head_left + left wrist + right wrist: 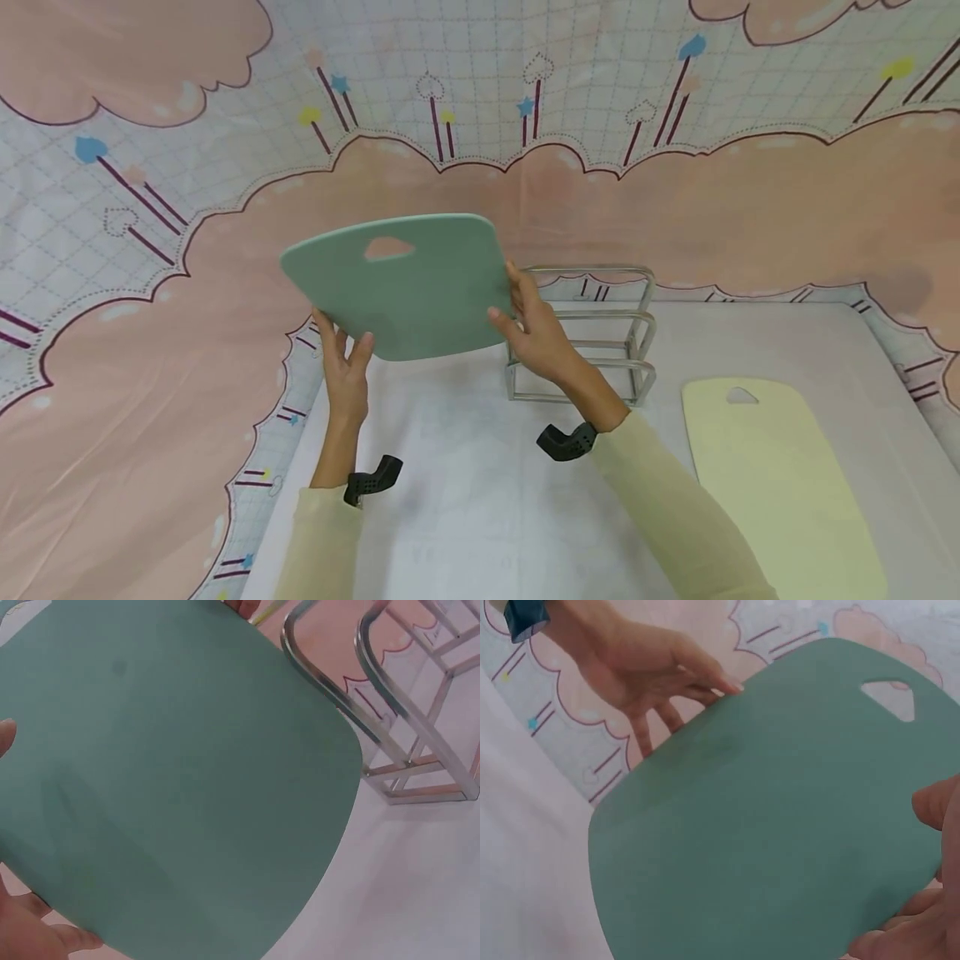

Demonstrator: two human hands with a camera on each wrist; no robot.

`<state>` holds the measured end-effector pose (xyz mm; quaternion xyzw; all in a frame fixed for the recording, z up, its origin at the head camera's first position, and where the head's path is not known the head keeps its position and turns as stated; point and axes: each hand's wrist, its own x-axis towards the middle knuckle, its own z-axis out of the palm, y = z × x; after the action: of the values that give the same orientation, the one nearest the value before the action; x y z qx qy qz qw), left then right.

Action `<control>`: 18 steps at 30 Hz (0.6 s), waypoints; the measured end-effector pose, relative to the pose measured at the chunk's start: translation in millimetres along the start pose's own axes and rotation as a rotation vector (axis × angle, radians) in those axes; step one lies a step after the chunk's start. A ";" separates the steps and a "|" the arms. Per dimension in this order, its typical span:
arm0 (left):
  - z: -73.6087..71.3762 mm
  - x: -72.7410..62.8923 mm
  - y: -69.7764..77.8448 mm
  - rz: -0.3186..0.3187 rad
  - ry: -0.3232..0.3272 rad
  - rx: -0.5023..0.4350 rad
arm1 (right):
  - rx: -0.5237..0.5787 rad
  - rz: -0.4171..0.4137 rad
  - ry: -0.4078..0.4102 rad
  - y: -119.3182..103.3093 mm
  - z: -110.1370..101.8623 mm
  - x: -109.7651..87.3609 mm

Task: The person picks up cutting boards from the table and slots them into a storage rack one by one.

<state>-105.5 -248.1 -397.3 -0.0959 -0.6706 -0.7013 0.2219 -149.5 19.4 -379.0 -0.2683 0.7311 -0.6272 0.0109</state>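
A green cutting board (pixel 420 300) with a handle slot near its far edge is held tilted above the table in the head view. My left hand (pixel 347 375) holds its lower left edge, thumb in front and fingers behind. At the board's right end, my right hand (pixel 536 337) grips the edge with the thumb on the near face. The board (pixel 180 765) fills most of the left wrist view. In the right wrist view, the left hand (pixel 637 671) meets the edge across from the right hand (pixel 915 926). Parts of the fingers are hidden behind the board.
A metal rack (pixel 611 364) with several upright loops stands just behind my right hand. Farther right, a pale yellow cutting board (pixel 780 467) lies flat on the white table (pixel 465 500), partly covered by my right sleeve. A patterned pink cloth (pixel 720 217) hangs behind the table.
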 end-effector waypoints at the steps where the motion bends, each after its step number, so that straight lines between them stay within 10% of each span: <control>1: 1.6 0.2 -0.4 -0.009 -0.002 0.003 | -0.004 0.003 0.007 0.3 -0.9 -0.2; 18: 20.9 2.7 -7.5 -0.086 -0.050 0.076 | -0.041 0.017 0.087 0.1 -13.0 -8.3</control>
<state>-114.6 -228.0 -401.2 -0.0761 -0.7055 -0.6818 0.1780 -147.0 34.6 -379.0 -0.2347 0.7458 -0.6230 -0.0209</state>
